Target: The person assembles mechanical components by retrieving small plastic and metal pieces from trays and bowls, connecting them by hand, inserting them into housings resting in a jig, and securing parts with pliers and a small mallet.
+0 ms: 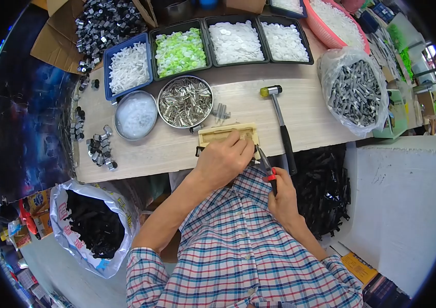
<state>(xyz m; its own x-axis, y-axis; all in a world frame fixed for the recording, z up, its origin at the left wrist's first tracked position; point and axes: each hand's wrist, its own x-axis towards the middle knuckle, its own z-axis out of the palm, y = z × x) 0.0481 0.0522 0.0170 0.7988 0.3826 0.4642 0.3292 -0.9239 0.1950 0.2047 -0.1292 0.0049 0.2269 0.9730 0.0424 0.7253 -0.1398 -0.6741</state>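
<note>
A small cream-coloured tray or fixture (pixel 212 134) lies at the table's front edge. Over its right part is my left hand (pixel 223 158), its fingers bent and pinched together at the fixture; what they hold, if anything, is too small to tell. My right hand (pixel 283 197) is wrapped round pliers (pixel 264 162) with red and black handles, their jaws pointing up at the fixture's right end. A hammer (pixel 282 126) with a black grip lies just right of the pliers. Behind the fixture stands a round tin of metal clips (pixel 185 101), with a few clear pieces (pixel 221 113) beside it.
Trays of white (pixel 235 43) and green parts (pixel 180 51) line the back. A dish of translucent material (pixel 136 115) stands left, near loose black-and-silver parts (pixel 102 149). A bag of grey parts (pixel 356 92) is at right. Black parts fill a bag (pixel 97 226) and a bin (pixel 323 190) below.
</note>
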